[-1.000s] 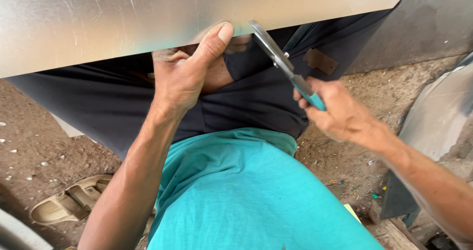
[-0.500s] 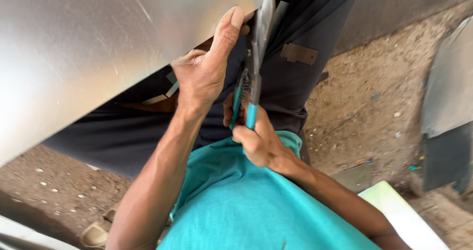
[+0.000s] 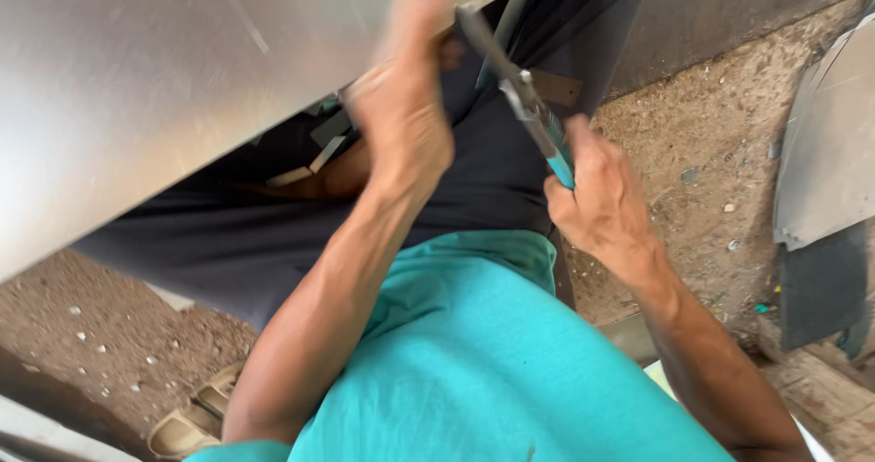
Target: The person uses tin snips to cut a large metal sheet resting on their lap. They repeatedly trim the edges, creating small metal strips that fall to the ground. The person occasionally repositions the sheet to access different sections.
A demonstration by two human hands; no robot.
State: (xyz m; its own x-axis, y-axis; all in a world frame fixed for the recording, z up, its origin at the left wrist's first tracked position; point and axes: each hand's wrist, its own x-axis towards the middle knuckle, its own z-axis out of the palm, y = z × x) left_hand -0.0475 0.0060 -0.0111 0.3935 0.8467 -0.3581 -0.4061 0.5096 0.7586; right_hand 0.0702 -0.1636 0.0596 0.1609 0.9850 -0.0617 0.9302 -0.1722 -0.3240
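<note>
A large shiny metal sheet fills the upper left of the head view, tilted across my lap. My left hand grips its lower edge, thumb stretched up along the sheet, slightly blurred. My right hand is closed around the teal handles of metal snips, whose grey blades point up to the sheet's edge just right of my left thumb. Below the hands are my dark trousers and teal shirt.
Dirt ground with small stones lies on both sides. Other metal sheet pieces lean at the right edge. A tan sandal rests at the lower left. A pale board crosses the bottom left corner.
The snips have swung from upright beside my left hand to slanting up-left, and my right hand has moved out to the right. The left hand slid slightly up the sheet.
</note>
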